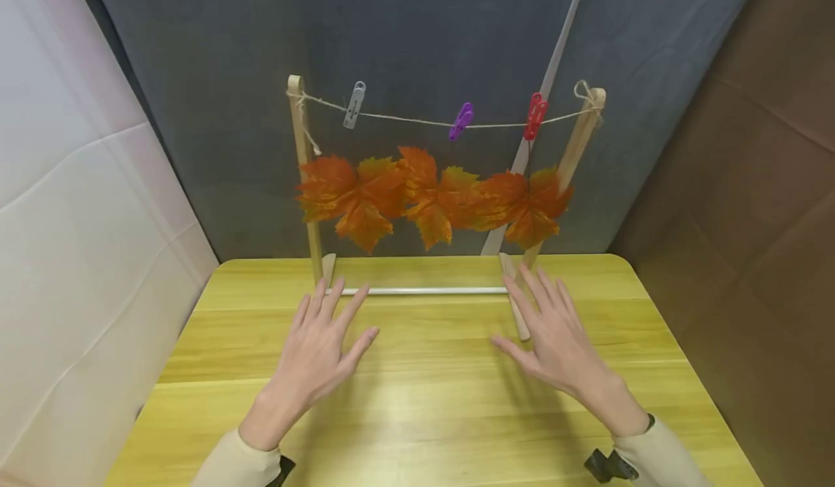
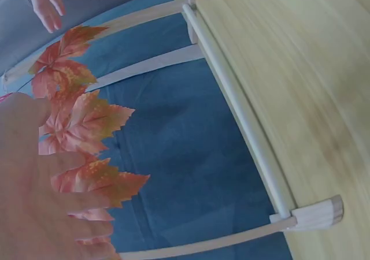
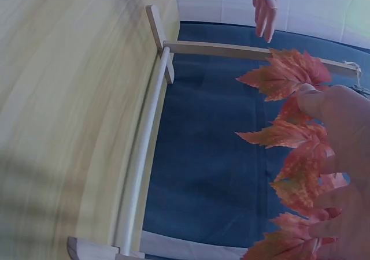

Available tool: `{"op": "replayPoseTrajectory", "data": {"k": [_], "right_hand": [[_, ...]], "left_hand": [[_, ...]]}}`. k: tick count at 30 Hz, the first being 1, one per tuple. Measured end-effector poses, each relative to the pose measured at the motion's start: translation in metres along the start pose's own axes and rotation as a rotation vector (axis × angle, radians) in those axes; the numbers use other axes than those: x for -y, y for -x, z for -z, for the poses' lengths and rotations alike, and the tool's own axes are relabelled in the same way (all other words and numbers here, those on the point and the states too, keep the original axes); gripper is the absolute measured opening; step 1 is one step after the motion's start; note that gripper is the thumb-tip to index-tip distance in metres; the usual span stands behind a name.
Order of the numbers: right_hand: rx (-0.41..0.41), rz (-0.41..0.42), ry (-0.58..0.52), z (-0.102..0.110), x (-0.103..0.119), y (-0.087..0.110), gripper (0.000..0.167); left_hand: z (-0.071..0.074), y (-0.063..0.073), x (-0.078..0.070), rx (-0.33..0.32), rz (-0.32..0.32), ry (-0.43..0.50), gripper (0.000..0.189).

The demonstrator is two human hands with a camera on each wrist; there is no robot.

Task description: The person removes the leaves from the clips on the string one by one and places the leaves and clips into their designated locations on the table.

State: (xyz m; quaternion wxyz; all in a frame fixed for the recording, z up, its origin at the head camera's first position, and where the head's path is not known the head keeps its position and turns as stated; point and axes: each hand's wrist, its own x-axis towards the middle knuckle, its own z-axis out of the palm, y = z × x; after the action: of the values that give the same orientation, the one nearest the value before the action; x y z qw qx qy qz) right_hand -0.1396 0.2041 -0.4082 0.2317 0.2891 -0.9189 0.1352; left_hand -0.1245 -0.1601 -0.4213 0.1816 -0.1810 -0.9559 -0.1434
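Note:
My left hand (image 1: 313, 356) is held over the table with its fingers spread, holding nothing. Likewise, my right hand (image 1: 561, 346) has spread fingers and an empty palm. Both are in front of a wooden frame with two posts and a white crossbar (image 1: 430, 290). Twine (image 1: 411, 119) runs between the post tops, carrying a grey clothespin (image 1: 354, 105), a purple clothespin (image 1: 462, 121) and a red clothespin (image 1: 536, 116). Beneath them hang three orange maple leaves (image 1: 435, 201), side by side and overlapping. In each wrist view, that wrist's hand covers part of the leaves.
The frame stands near the far edge of the yellow wooden table (image 1: 430, 400). Behind it hangs a dark grey cloth (image 1: 417, 30), with a pale slanting strip (image 1: 561, 45). A white curtain (image 1: 85, 204) borders the left side, a brown one (image 1: 737, 204) the right.

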Motion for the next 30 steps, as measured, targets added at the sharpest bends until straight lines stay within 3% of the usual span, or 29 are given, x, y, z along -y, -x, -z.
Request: {"op": "replayPoseTrajectory", "data": {"k": [5, 14, 23, 30], "right_hand": [[-0.02, 0.005, 0.007, 0.003, -0.001, -0.007, 0.088], [-0.13, 0.045, 0.0, 0.006, -0.003, -0.023, 0.084], [-0.211, 0.047, -0.017, 0.017, -0.005, -0.037, 0.084], [-0.252, 0.048, -0.022, 0.031, -0.009, -0.052, 0.086]], "left_hand": [[-0.001, -0.008, -0.003, -0.01, -0.007, 0.026, 0.064], [-0.001, -0.036, -0.012, -0.137, -0.092, 0.088, 0.064], [0.002, -0.066, -0.034, -0.171, -0.141, 0.137, 0.061], [0.011, -0.086, -0.045, -0.234, -0.193, 0.17, 0.063]]}}
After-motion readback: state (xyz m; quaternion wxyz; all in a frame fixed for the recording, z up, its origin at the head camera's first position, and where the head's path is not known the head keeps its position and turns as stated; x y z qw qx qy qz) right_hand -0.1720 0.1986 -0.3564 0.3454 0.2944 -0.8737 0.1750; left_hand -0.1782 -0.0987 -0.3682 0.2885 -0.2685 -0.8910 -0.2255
